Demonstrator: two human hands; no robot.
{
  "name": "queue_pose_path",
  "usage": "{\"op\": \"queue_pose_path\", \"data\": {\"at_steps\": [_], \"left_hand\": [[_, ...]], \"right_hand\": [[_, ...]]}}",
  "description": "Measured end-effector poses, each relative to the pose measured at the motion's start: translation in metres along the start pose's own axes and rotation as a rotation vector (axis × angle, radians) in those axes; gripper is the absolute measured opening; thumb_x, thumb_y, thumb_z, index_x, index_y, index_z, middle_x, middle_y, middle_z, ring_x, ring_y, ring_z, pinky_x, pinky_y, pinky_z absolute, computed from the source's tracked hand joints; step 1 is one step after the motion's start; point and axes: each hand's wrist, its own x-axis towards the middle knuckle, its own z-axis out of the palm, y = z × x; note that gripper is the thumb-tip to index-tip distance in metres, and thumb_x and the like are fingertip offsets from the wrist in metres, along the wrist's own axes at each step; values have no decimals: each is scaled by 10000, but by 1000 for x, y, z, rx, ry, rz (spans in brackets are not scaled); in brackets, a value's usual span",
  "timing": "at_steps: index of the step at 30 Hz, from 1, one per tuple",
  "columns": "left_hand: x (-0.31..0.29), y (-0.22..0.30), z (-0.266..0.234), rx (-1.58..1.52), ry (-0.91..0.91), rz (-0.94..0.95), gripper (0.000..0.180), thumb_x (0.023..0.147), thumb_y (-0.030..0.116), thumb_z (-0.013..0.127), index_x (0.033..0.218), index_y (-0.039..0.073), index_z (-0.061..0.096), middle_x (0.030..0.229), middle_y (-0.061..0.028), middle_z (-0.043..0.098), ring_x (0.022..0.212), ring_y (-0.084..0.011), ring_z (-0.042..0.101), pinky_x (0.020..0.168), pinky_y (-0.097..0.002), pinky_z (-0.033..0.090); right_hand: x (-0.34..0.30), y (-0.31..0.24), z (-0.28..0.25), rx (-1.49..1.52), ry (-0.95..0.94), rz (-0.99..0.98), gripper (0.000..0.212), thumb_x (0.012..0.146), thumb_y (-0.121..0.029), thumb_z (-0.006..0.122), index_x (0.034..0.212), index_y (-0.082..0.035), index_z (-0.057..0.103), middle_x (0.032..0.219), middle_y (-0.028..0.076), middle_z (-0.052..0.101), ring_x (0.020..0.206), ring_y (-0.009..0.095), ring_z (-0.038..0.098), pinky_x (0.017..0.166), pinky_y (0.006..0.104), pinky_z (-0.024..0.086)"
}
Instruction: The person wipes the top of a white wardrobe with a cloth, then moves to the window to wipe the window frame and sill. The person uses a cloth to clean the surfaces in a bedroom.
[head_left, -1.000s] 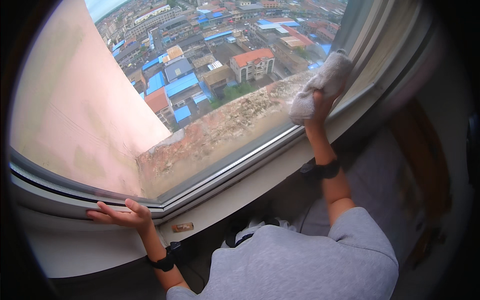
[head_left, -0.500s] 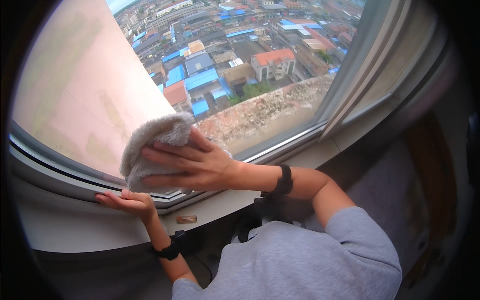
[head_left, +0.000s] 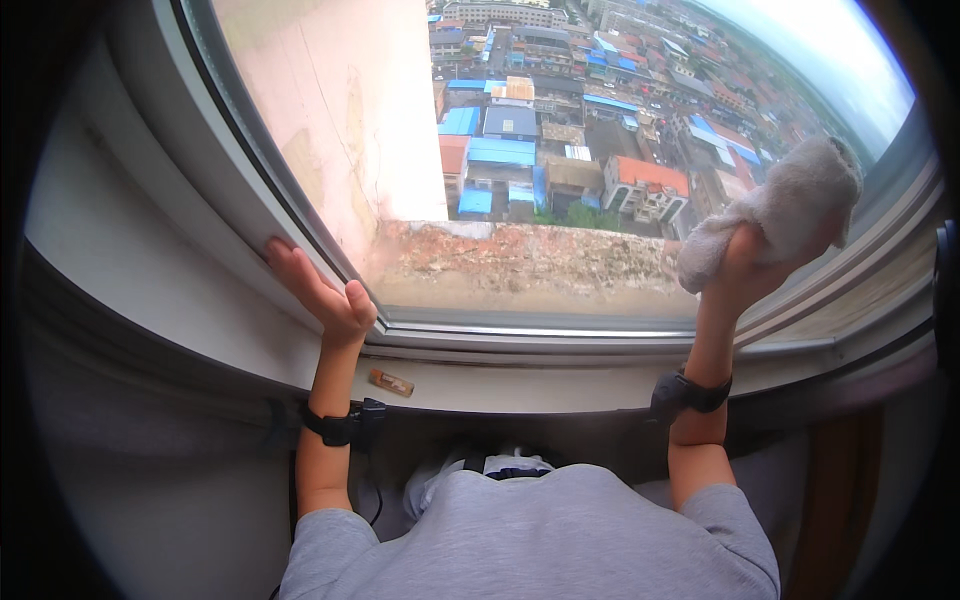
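Observation:
A greyish-white towel (head_left: pixel 790 205) is bunched up at the right side of the window pane (head_left: pixel 520 285). My right hand (head_left: pixel 765 262) grips it from below, and the folds hide part of the fingers. At the lower left corner of the window, my left hand (head_left: pixel 325 298) rests against the white window frame (head_left: pixel 225 150). Its fingers are stretched out and it holds nothing.
Just below the left corner, a small brown cylindrical object (head_left: pixel 391 382) lies on the white windowsill (head_left: pixel 500 390). Window rails (head_left: pixel 860 265) stand at the right. Beyond the glass are a pinkish wall (head_left: pixel 340 110), a weathered ledge (head_left: pixel 530 250) and rooftops far below.
My right hand has carried the towel from the lower left of the pane across to its right side. My left hand stays at the frame's left corner. The whole view has turned.

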Motion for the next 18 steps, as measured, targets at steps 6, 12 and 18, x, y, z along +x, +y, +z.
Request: {"op": "queue_pose_path", "data": {"at_steps": [6, 12, 18], "left_hand": [[10, 10, -10, -74, -43, -9, 703, 916, 347, 397, 1474, -22, 183, 1507, -311, 189, 1406, -457, 187, 1133, -561, 136], [4, 2, -54, 2, -108, 26, 565, 861, 12, 453, 1416, 17, 350, 1489, -303, 245, 1411, -452, 187, 1142, -554, 118], [8, -23, -57, -158, -82, -142, 580, 904, 55, 466, 1428, -69, 251, 1497, -322, 171, 1400, -488, 149, 1121, -598, 99]], "right_hand": [[31, -118, 103, -56, -108, -497, 698, 682, -200, 681, 1359, -177, 515, 1414, 193, 415, 1339, 398, 339, 1101, 554, 208], [-55, -176, 144, 42, -520, -570, 772, 626, -226, 752, 1347, -352, 506, 1418, 48, 466, 1319, 221, 435, 1144, 462, 238], [-148, -144, 88, 111, -904, -1029, 534, 828, -129, 546, 1340, -278, 518, 1431, 15, 452, 1257, 129, 488, 1154, 356, 249]]}}
